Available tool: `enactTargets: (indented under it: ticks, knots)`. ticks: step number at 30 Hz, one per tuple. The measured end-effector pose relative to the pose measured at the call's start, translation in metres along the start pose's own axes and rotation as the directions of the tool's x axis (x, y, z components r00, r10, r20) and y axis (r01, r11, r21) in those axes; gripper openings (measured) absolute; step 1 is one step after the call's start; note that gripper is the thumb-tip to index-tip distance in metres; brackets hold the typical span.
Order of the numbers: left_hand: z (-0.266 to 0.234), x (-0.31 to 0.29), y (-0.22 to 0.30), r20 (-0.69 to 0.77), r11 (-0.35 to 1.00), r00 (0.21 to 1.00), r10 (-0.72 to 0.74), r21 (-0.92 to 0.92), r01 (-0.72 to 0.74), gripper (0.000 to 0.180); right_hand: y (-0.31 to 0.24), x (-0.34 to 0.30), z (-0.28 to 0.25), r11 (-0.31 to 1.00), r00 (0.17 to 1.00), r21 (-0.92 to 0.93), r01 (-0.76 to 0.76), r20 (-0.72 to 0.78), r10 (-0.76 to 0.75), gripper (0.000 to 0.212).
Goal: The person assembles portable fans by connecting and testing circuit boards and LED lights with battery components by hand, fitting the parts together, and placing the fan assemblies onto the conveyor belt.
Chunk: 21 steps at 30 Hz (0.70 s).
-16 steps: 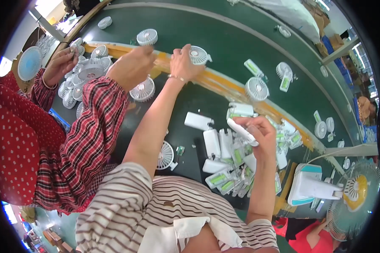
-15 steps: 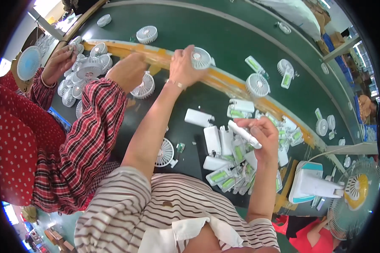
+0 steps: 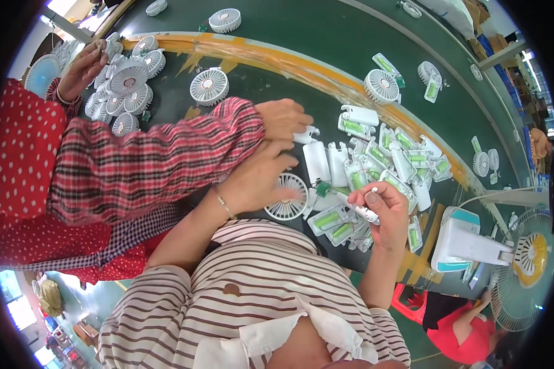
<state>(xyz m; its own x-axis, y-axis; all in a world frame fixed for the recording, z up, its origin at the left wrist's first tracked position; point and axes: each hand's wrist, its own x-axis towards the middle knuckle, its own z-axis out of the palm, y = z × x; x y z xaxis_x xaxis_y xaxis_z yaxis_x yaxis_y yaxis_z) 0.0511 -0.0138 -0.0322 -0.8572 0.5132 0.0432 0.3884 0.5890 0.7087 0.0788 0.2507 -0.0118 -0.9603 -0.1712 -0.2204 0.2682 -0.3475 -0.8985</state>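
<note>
Head view: my left hand [image 3: 261, 181] lies palm down, fingers spread loose, touching one round white fan grille [image 3: 287, 198] on the green worktop [image 3: 301, 37]. My right hand [image 3: 385, 209] is curled tight around one small white part [image 3: 368, 213], thumb on top. Pile of white housings with green batteries [image 3: 381, 160] sits just beyond. A co-worker's plaid sleeve [image 3: 160, 160] crosses above my left wrist; about eight grilles [image 3: 126, 86] heaped far left.

The left hand [image 3: 258, 181] rests on a round white fan grille [image 3: 287, 197] on the green table [image 3: 301, 37]; the right hand [image 3: 385, 209] grips a small white part [image 3: 366, 213] above green-and-white housings [image 3: 329, 219].
</note>
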Motion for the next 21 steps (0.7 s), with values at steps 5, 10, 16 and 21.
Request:
enactTargets:
  ticks: [5,10,16,21]
  knots:
    - [0.027,0.028,0.033,-0.035,0.973,0.998,0.053,0.228,-0.044,0.036,-0.002,-0.013,0.007,0.989,0.991,-0.113,0.095,-0.085,-0.105,0.015]
    - [0.069,0.045,0.026,0.280,0.964,0.953,-0.113,0.264,0.037,0.045,-0.001,-0.020,0.005,0.947,0.967,-0.239,0.214,-0.083,-0.240,0.008]
    - [0.039,0.033,0.017,0.026,0.927,1.000,0.003,-0.374,0.007,0.034,-0.013,-0.015,-0.004,0.970,0.956,-0.213,0.114,-0.241,-0.165,0.008]
    - [0.010,0.030,0.020,0.178,0.575,0.971,-0.161,-0.782,0.239,0.033,-0.044,0.080,-0.041,0.864,0.990,-0.503,0.017,-0.112,-0.085,0.008]
